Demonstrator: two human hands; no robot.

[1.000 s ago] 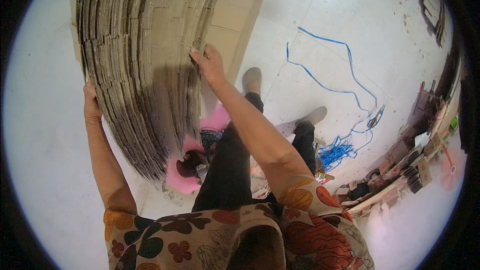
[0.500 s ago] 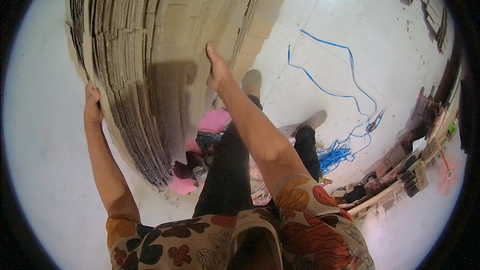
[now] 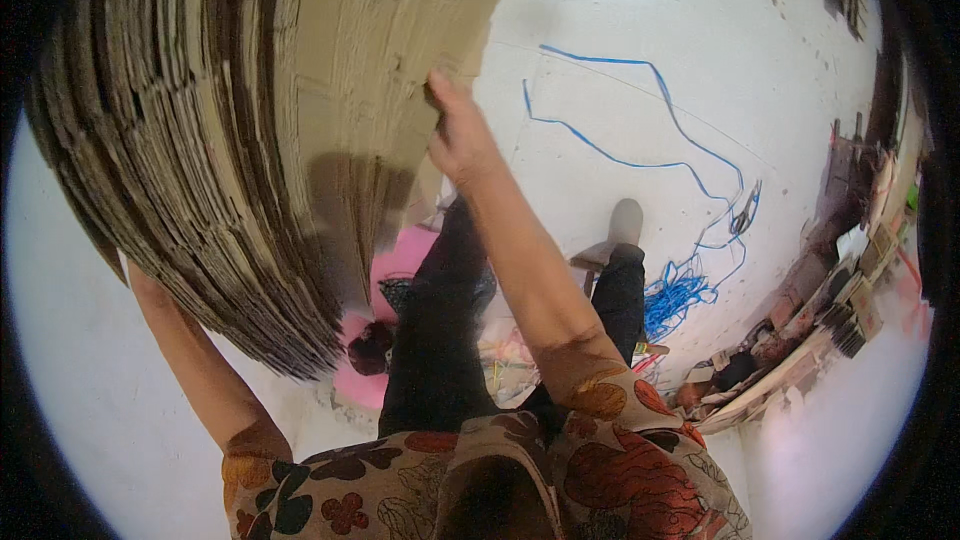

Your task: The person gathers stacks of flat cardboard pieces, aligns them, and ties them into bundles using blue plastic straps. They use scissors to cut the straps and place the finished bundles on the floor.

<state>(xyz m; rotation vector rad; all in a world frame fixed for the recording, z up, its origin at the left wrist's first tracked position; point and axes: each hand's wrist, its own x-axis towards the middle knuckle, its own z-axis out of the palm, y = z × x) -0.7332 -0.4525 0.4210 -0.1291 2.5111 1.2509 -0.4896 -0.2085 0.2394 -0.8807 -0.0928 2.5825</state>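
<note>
1. Brown cardboard stack (image 3: 200,120), made up of many thin flat sheets with uneven edges, mostly left of the right hand (image 3: 463,135) and reaching well past it, away from the body.
2. At the right side of the stack, touching: the right hand, with thumb pointing away from the body along the cardboard and with the other fingers mostly out of sight; cannot tell whether clamped on the sheets or merely laid against them.
3. Hidden behind the stack's left side: the left hand, with only the bare left forearm (image 3: 190,345) in sight below; cannot tell whether apart or together.
4. Left of the right hand and nearer the body: a pink thing (image 3: 402,252), partly covered by the stack, with a dark roundish object (image 3: 370,348) beside it, of unclear kind.
5. Nearer the body than the right hand: a dark trouser leg (image 3: 430,340); farther right, a greyish shoe (image 3: 627,222).
6. Right of the right hand, well apart: a thin blue strap (image 3: 600,61) on the pale floor (image 3: 720,60), leading past a small dark tool (image 3: 745,210) to a blue tangle (image 3: 672,305).
7. Far right of the right hand: mixed clutter (image 3: 830,320).
</note>
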